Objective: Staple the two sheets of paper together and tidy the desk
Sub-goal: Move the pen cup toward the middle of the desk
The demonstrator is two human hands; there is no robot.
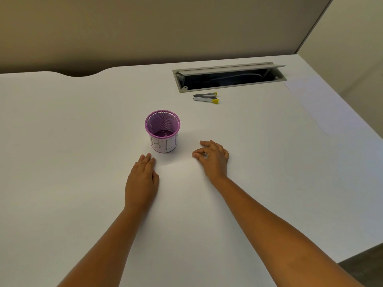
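Note:
My left hand (143, 181) lies flat on the white desk (72, 141), palm down and holding nothing, its fingertips just left of the bin's base. My right hand (213, 158) rests on the desk to the right of the bin, thumb and forefinger pinched together at the surface. I see nothing between them. A purple mesh cup (162, 131) with a paper label reading "BIN" stands upright between and beyond my hands. A small metal stapler (206, 97) with yellow tips lies farther back. White paper (323, 104) lies flat near the desk's right edge.
An open cable tray slot (228, 78) with a raised grey lid is set into the desk behind the stapler. A beige partition wall (145, 27) runs along the back. The desk's right edge (352, 253) drops to a dark floor.

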